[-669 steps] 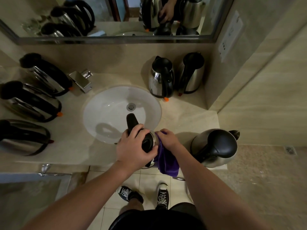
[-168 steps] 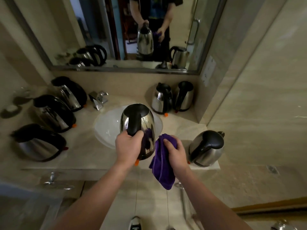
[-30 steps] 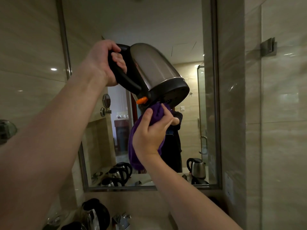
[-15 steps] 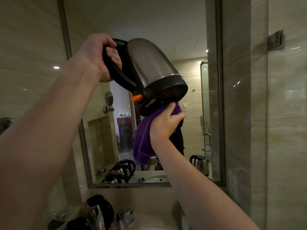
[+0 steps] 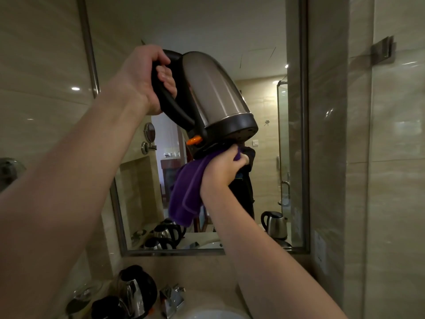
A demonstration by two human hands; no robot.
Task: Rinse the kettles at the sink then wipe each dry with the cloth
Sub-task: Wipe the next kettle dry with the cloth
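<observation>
A steel kettle [image 5: 213,93] with a black handle and an orange switch is raised high in front of the mirror, tilted with its black base facing down and toward me. My left hand [image 5: 145,77] grips the handle. My right hand [image 5: 224,168] holds a purple cloth [image 5: 186,192] bunched against the underside of the base; the rest of the cloth hangs below. The sink rim [image 5: 213,314] shows at the bottom edge.
Two more kettles [image 5: 135,288] stand on the counter at lower left, beside a chrome tap [image 5: 172,298]. The mirror [image 5: 264,65] fills the wall ahead and reflects other kettles. A tiled wall and a glass shower panel [image 5: 395,157] are on the right.
The kettle and both hands have dipped slightly in view. My right hand has slid the cloth further under the base, toward the right.
</observation>
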